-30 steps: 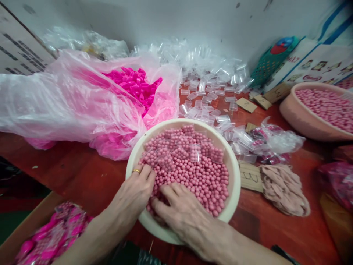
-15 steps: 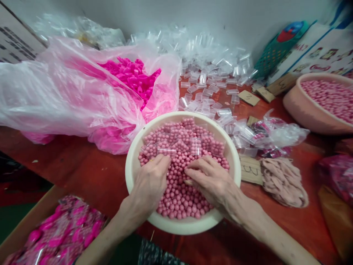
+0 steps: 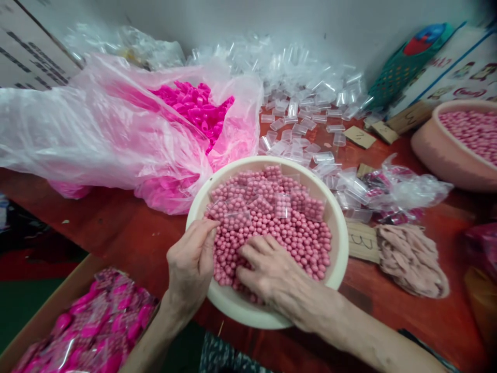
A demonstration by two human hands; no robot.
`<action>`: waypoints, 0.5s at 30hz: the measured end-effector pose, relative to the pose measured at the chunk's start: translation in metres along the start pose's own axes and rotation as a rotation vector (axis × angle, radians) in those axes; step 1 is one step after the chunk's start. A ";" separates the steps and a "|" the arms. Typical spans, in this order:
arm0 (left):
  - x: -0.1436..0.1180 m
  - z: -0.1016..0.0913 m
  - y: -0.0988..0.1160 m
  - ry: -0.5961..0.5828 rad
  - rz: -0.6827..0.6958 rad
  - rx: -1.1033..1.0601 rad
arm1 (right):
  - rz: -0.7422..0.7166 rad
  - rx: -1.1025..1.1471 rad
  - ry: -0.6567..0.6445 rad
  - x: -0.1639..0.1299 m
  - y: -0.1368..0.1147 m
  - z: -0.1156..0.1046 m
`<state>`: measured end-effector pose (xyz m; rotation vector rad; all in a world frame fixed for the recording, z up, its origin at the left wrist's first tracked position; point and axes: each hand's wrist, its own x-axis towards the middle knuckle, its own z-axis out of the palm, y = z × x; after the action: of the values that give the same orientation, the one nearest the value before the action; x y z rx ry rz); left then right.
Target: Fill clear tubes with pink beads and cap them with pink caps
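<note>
The red table (image 3: 132, 223) bears a cream basin (image 3: 340, 254) at its front edge. Left hand (image 3: 192, 259): pinched shut at the basin's left rim; right hand (image 3: 277, 272): curled inside — contents of both indeterminable. Several filled clear packets (image 3: 283, 206) lie toward the far rim; many pink beads (image 3: 297, 243) remain loose.

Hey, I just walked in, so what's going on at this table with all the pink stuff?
Someone is working bare-handed at a cream bowl of pink beads. Their right hand has its fingers down among the beads; the left hand is pinched at the bowl's left side, though whether it holds anything is unclear. Clear plastic sleeves lie on the beads. Behind the bowl, an open plastic bag holds bright pink plastic pieces.
</note>
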<state>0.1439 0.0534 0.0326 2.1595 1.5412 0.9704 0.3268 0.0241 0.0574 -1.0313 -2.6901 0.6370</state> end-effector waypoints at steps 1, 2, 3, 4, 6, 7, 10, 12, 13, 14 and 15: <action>0.000 0.001 0.000 -0.007 0.028 0.011 | 0.037 -0.006 0.008 0.000 0.001 -0.002; -0.001 0.002 -0.001 -0.009 0.053 0.020 | 0.063 -0.008 0.014 0.000 0.001 -0.003; -0.001 0.003 -0.002 -0.003 0.071 0.030 | 0.068 -0.008 0.013 0.000 0.000 -0.003; -0.002 0.004 -0.002 0.007 0.084 0.045 | 0.049 -0.008 0.012 0.000 -0.002 -0.002; -0.004 0.006 -0.003 0.004 0.113 0.101 | -0.014 -0.010 0.003 0.002 -0.007 0.003; -0.006 0.007 -0.002 -0.011 0.133 0.138 | -0.037 -0.009 0.011 0.003 -0.008 0.006; -0.011 0.010 0.003 -0.113 0.202 0.225 | -0.002 0.035 0.090 0.002 -0.004 0.012; -0.015 0.013 0.006 -0.167 0.239 0.248 | 0.046 0.074 0.268 -0.006 0.010 0.008; -0.016 0.014 0.006 -0.198 0.254 0.255 | 0.077 0.079 0.392 -0.013 0.021 0.002; -0.018 0.015 0.006 -0.231 0.269 0.257 | 0.112 0.062 0.535 -0.022 0.032 -0.006; -0.019 0.016 0.006 -0.262 0.286 0.252 | 0.197 0.035 0.658 -0.033 0.046 -0.015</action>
<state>0.1554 0.0362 0.0181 2.6156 1.3125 0.5594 0.3830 0.0374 0.0495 -1.2404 -2.0193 0.2948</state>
